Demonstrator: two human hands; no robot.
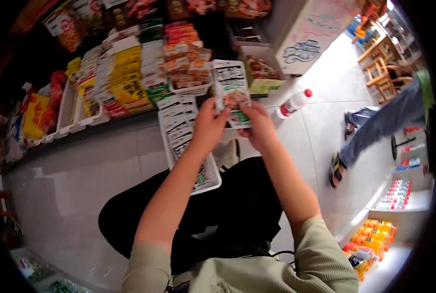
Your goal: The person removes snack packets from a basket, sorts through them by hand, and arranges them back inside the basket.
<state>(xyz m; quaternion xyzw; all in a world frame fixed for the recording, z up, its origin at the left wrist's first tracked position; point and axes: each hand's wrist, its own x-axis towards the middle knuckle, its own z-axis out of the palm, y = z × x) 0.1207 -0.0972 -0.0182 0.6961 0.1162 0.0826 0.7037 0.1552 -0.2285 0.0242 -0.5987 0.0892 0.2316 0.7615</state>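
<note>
Both of my hands hold one white snack packet (231, 88) with black lettering and a food picture, upright in front of the shelf. My left hand (211, 126) pinches its lower left edge, and my right hand (258, 125) grips its lower right side. Below and to the left, a white basket (213, 182) holds a row of similar white packets (178, 128); my left forearm covers part of it.
Baskets of yellow packets (129, 83) and orange packets (186, 63) line the shelf. A red-capped bottle (294, 103) stands on the floor at right. Another person's legs (379, 127) are further right, near wooden stools (378, 73) and orange bottles (372, 239).
</note>
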